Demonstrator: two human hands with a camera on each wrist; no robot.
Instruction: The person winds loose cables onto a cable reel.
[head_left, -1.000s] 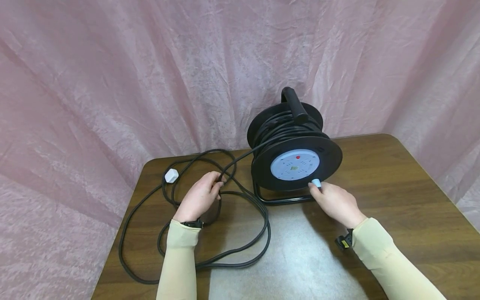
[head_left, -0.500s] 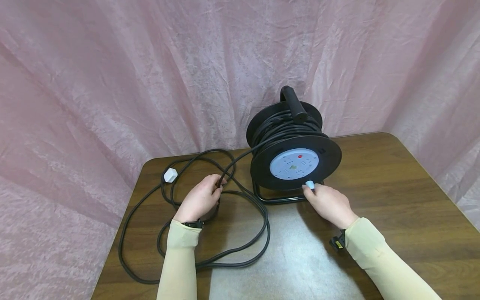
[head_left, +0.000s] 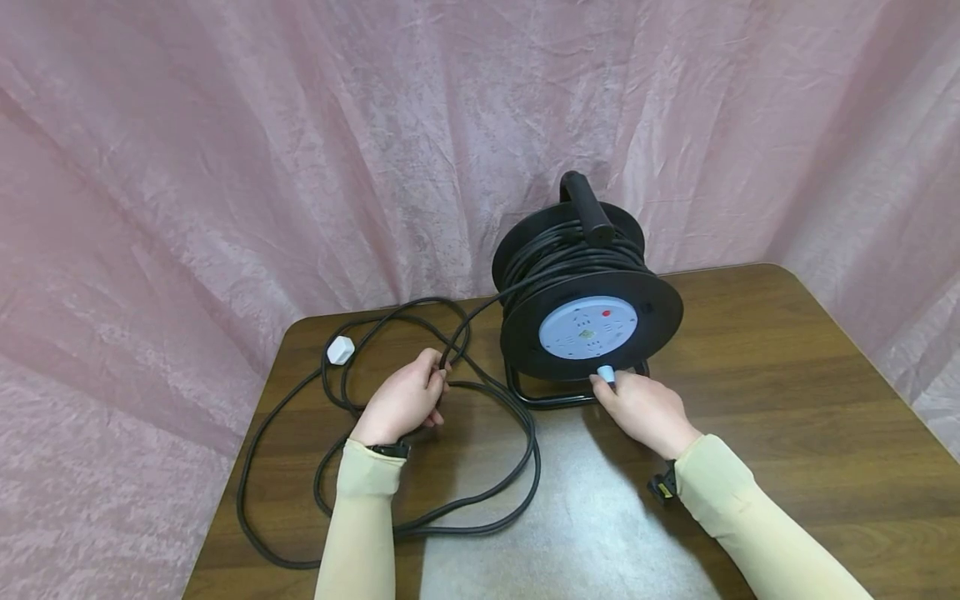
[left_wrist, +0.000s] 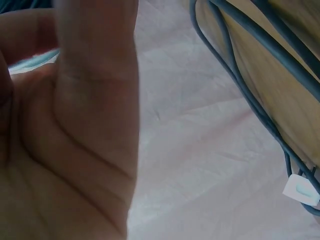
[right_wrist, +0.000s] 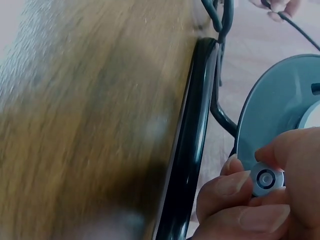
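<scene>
A black cable reel (head_left: 516,343) with a pale blue socket face (head_left: 588,327) stands on its tube frame (head_left: 555,402) near the table's back edge. My right hand (head_left: 643,410) grips the reel's light blue crank knob (head_left: 605,374) at the bottom of the front disc; in the right wrist view, thumb and fingers wrap the knob (right_wrist: 267,178). To the left, my left hand (head_left: 405,396) pinches the black cable (head_left: 480,309), which runs from there up to the drum. Its palm fills much of the left wrist view, where the grip itself is hidden.
Loose loops of cable (head_left: 536,467) lie on the wooden table (head_left: 787,400) around and beneath the left forearm. A white plug (head_left: 341,351) rests at the back left. Behind the table hangs a pink curtain (head_left: 375,150). The reel's carry handle (head_left: 588,208) sticks up on top.
My right hand has moved left with the knob along the bottom of the disc, and the socket face has turned, its red button shifting right. My left hand has stayed almost in place.
</scene>
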